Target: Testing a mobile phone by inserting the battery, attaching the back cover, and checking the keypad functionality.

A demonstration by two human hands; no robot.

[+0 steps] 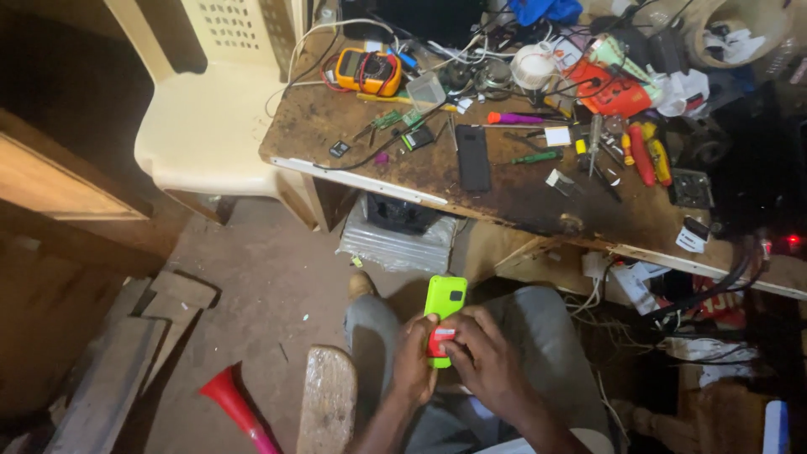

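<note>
Curling around the lower end of a lime-green phone [445, 301], the left hand [414, 360] comes up from the bottom edge with its forearm angled to the right, fingers folded against the phone's left side. A small red part [440, 339] sits on the phone's lower half, between the two hands. The right hand [487, 363] reaches in from the lower right, wrist bent, fingers arched over the phone's bottom end and pressing on it beside the red part. The phone stands nearly upright above the person's grey-trousered knees [538, 336], its top pointing toward the worktop [353, 126]. Far left on the floor lies a red horn [235, 408]. Up on the worktop rest a yellow multimeter [367, 71], a black phone [473, 157] and red-handled screwdrivers [640, 153].
</note>
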